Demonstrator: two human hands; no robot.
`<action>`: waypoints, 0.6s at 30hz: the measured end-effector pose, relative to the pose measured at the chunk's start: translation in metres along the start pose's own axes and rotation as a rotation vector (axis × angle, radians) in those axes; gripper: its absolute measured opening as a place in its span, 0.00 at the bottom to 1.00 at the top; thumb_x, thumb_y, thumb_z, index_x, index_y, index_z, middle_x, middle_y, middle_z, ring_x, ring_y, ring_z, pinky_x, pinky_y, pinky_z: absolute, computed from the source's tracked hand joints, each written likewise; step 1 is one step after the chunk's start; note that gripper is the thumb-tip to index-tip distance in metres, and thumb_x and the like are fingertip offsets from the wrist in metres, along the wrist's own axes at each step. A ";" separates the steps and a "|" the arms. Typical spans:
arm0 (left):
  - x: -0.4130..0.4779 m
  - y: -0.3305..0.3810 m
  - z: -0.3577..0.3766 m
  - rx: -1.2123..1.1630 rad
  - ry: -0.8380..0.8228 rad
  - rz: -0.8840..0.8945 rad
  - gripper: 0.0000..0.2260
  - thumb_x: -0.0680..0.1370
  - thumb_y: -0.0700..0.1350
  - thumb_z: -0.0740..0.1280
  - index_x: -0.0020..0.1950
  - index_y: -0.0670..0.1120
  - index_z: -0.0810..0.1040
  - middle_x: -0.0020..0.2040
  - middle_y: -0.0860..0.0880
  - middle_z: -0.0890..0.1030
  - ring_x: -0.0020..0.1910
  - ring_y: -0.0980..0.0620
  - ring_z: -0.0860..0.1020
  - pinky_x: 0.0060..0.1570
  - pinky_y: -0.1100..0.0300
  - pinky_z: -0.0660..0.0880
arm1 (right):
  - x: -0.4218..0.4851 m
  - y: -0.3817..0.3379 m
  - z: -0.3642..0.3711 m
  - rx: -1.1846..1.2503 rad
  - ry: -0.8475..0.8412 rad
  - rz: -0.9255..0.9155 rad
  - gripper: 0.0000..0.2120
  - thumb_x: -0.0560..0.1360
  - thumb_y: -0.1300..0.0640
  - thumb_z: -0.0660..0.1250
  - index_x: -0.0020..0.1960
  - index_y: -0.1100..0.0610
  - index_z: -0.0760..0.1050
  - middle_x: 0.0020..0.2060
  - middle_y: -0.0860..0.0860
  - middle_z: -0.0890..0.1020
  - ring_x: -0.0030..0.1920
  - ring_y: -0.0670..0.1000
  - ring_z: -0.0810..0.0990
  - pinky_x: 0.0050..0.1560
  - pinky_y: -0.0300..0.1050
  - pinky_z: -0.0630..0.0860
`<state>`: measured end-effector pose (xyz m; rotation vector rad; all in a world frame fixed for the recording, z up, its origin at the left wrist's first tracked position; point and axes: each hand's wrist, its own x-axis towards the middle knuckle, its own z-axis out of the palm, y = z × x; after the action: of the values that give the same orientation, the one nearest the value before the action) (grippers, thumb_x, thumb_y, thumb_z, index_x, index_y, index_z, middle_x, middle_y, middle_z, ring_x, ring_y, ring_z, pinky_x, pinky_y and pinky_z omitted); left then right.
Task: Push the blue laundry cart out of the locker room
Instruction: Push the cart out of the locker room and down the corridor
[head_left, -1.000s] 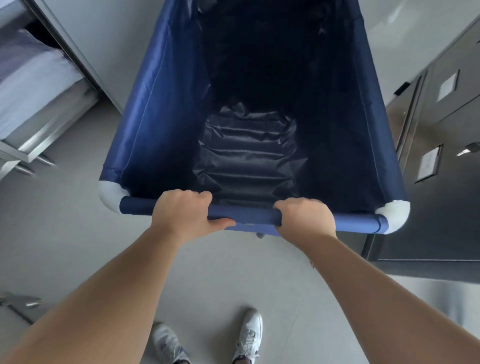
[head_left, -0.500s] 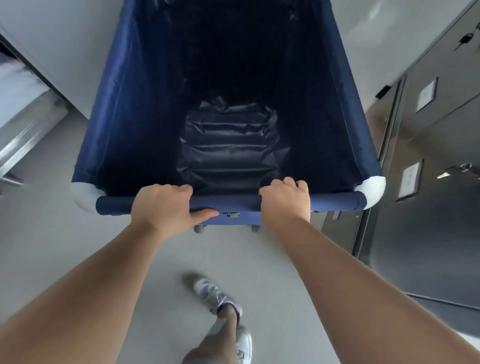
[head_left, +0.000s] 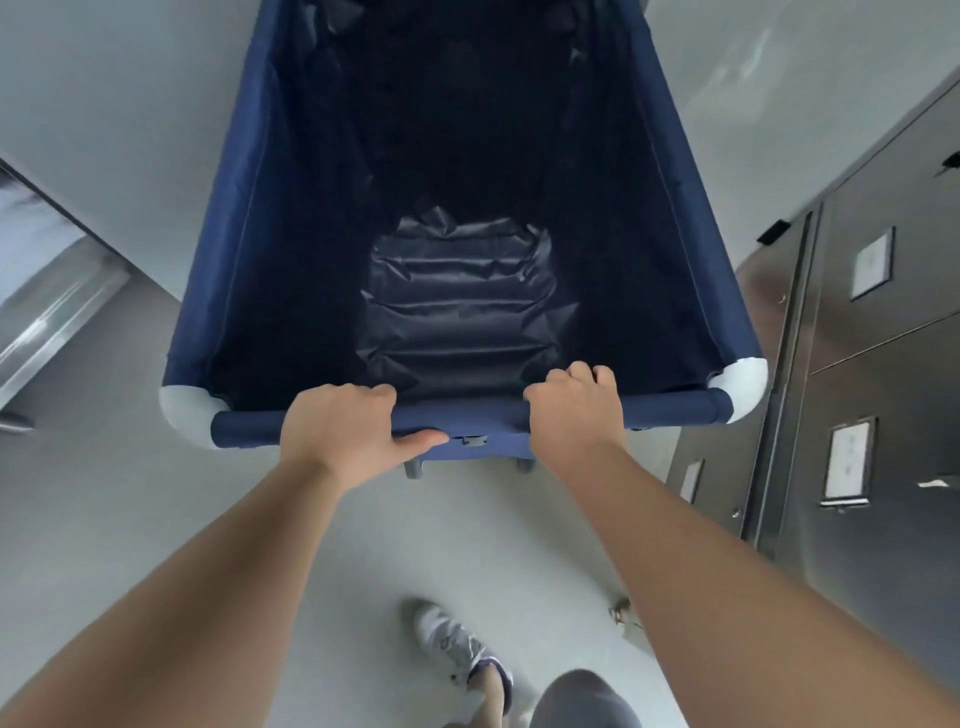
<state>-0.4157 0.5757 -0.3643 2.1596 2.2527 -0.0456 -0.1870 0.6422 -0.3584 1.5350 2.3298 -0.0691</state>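
The blue laundry cart (head_left: 244, 249) fills the middle of the head view, a deep navy fabric bin with white corner joints and a crumpled dark liner at its bottom. Its near top rail (head_left: 483, 413) runs across in front of me. My left hand (head_left: 345, 426) is wrapped around the rail left of centre, thumb underneath. My right hand (head_left: 574, 413) grips the same rail right of centre. The bin holds nothing that I can see. Its far end is cut off by the top of the frame.
Steel lockers (head_left: 857, 364) with label plates line the right side, close to the cart's right corner. A metal shelf unit (head_left: 57, 312) juts in at the left. Pale grey floor (head_left: 130, 519) lies below. My feet in white sneakers (head_left: 452, 644) are behind the cart.
The cart has rolled forward with both hands on its rail. The shelf unit has slid back on the left, more lockers have come past on the right, and my feet have stepped.
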 end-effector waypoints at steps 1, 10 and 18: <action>0.008 -0.003 0.000 0.003 0.005 0.004 0.33 0.64 0.80 0.46 0.29 0.50 0.61 0.20 0.55 0.65 0.19 0.53 0.63 0.24 0.62 0.54 | 0.008 0.000 -0.003 0.008 0.000 0.003 0.12 0.71 0.58 0.67 0.53 0.46 0.78 0.49 0.49 0.78 0.55 0.55 0.71 0.64 0.53 0.62; 0.073 -0.023 0.001 0.002 0.026 0.010 0.33 0.64 0.80 0.45 0.28 0.50 0.61 0.20 0.54 0.63 0.19 0.53 0.63 0.24 0.63 0.54 | 0.074 0.007 -0.021 0.022 0.020 0.004 0.11 0.72 0.59 0.67 0.51 0.48 0.79 0.47 0.50 0.78 0.52 0.55 0.72 0.65 0.54 0.62; 0.142 -0.040 -0.003 -0.003 0.010 0.018 0.33 0.64 0.79 0.50 0.28 0.48 0.63 0.20 0.54 0.63 0.18 0.52 0.63 0.24 0.63 0.55 | 0.141 0.019 -0.041 0.061 0.010 0.001 0.06 0.70 0.57 0.67 0.44 0.48 0.76 0.40 0.48 0.73 0.43 0.53 0.69 0.50 0.48 0.64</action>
<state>-0.4617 0.7160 -0.3661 2.1834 2.2366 -0.0312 -0.2306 0.7839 -0.3619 1.5681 2.3552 -0.1344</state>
